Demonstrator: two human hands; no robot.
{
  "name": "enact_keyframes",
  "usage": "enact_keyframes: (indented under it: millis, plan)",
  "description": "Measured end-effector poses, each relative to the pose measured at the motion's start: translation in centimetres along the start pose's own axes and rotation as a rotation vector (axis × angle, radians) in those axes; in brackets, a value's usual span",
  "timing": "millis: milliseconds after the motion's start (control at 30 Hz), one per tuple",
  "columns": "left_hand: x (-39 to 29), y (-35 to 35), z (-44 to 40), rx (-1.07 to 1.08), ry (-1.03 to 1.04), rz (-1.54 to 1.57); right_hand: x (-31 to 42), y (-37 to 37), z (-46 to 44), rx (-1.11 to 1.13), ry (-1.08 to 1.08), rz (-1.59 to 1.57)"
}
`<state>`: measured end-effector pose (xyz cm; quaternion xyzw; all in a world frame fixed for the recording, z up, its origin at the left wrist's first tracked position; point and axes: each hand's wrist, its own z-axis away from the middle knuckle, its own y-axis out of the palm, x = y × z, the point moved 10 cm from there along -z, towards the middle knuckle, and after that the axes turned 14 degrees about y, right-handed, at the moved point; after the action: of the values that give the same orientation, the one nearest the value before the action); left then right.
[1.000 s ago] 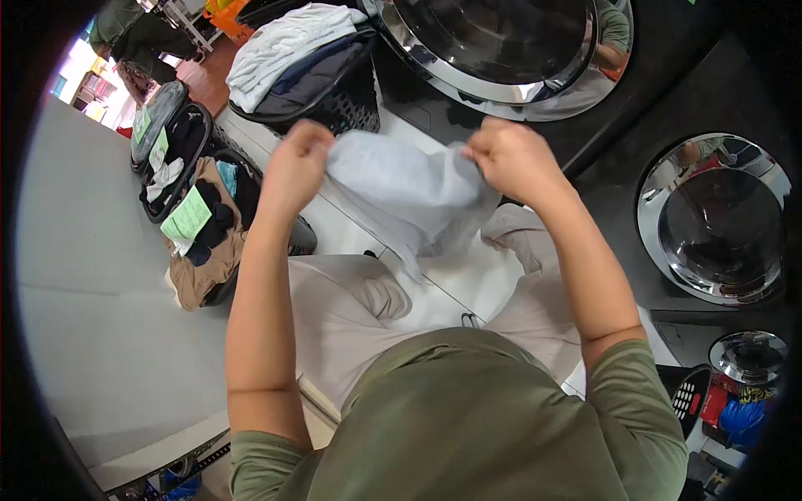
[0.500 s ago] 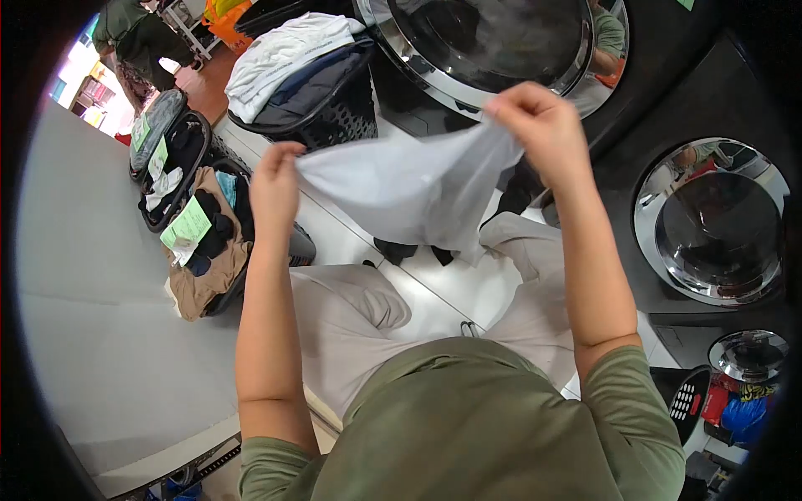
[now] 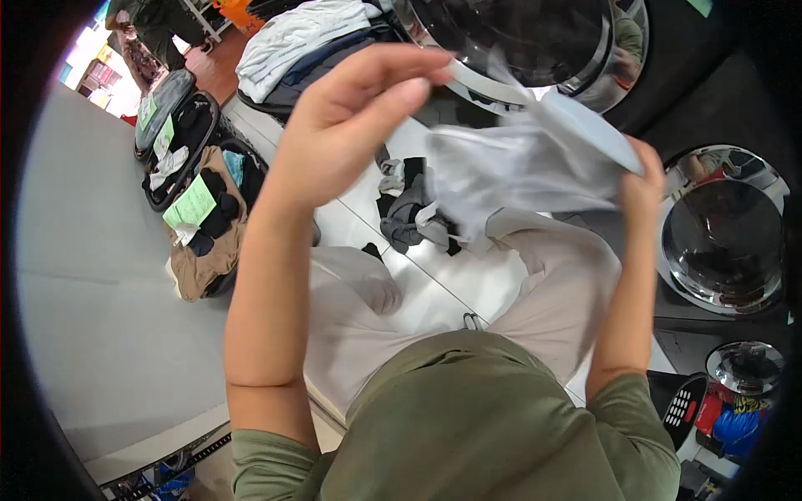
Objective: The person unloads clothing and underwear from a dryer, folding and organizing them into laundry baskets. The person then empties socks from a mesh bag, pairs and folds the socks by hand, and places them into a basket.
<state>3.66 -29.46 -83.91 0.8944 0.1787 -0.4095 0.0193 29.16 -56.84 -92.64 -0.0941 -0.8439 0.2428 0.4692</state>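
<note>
A thin white garment (image 3: pixel 518 171), blurred by motion, hangs in the air over my lap; its exact kind I cannot make out. My right hand (image 3: pixel 642 179) is closed on its right end, beside a stiff-looking pale band along the top. My left hand (image 3: pixel 355 117) is raised to the upper left of the garment, with thumb and fingers apart and nothing visible between them. Below, a pile of grey, black and white socks or small clothes (image 3: pixel 407 213) lies on the white tiled floor between my knees.
Front-loading machines with round doors (image 3: pixel 723 230) stand ahead and on the right. A basket of folded clothes (image 3: pixel 301 50) is ahead left. Several baskets with green paper slips (image 3: pixel 190 204) line the left, by a grey wall (image 3: pixel 100 250). A person (image 3: pixel 163 33) stands far left.
My left hand has let go of the garment and moved up and right. My right hand has moved right and down with the garment, uncovering more of the floor pile.
</note>
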Motion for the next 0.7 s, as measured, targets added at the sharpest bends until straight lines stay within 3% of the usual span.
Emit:
enact_keyframes:
  millis: [33,100,133,167,200,233,267,333,367,467,533,567,633,700]
  plan:
    - [1.3,-2.0,1.4,-0.017,-0.073,-0.053,-1.1,-3.4,0.3,-0.035,-0.081,0.184]
    - [6.2,-7.0,5.9,-0.192,-0.452,-0.091,-7.9,-8.0,1.6,-0.079,-0.035,0.501]
    - [8.5,-9.1,7.9,-0.268,-0.534,-0.120,-14.3,-9.6,3.0,-0.071,-0.101,0.678]
    - [11.0,-10.7,10.0,-0.345,-0.616,-0.146,-18.5,-9.4,4.9,0.040,-0.034,0.790]
    - [12.8,-11.1,11.5,-0.403,-0.674,-0.106,-22.2,-8.4,7.1,0.333,0.369,0.979]
    - [14.2,-11.4,12.9,-0.460,-0.732,-0.070,-25.7,-7.5,9.4,0.494,0.287,1.101]
    - [15.3,-11.2,13.5,-0.454,-0.768,-0.036,-24.9,-5.7,11.4,0.804,0.284,1.122]
    - [16.8,-11.5,14.2,-0.460,-0.815,-0.022,-18.1,-2.4,8.1,0.749,0.250,1.084]
    - [17.6,-11.6,14.6,-0.460,-0.841,-0.015,-15.1,0.4,6.4,0.723,0.237,1.065]
    - [17.5,-12.3,13.4,-0.387,-0.683,-0.084,-2.4,13.0,2.8,0.498,-0.276,0.742]
    - [17.2,-13.5,13.9,-0.402,-0.720,-0.253,-0.3,24.0,4.8,0.857,-0.233,0.564]
    - [17.1,-14.2,14.4,-0.408,-0.741,-0.338,-1.5,29.5,6.5,1.000,-0.087,0.459]
    - [17.1,-16.3,14.8,-0.430,-0.711,-0.473,-3.7,40.4,11.4,1.244,-0.231,0.644]
    - [17.3,-18.4,15.4,-0.474,-0.683,-0.541,-5.9,48.1,14.6,1.290,-0.069,0.609]
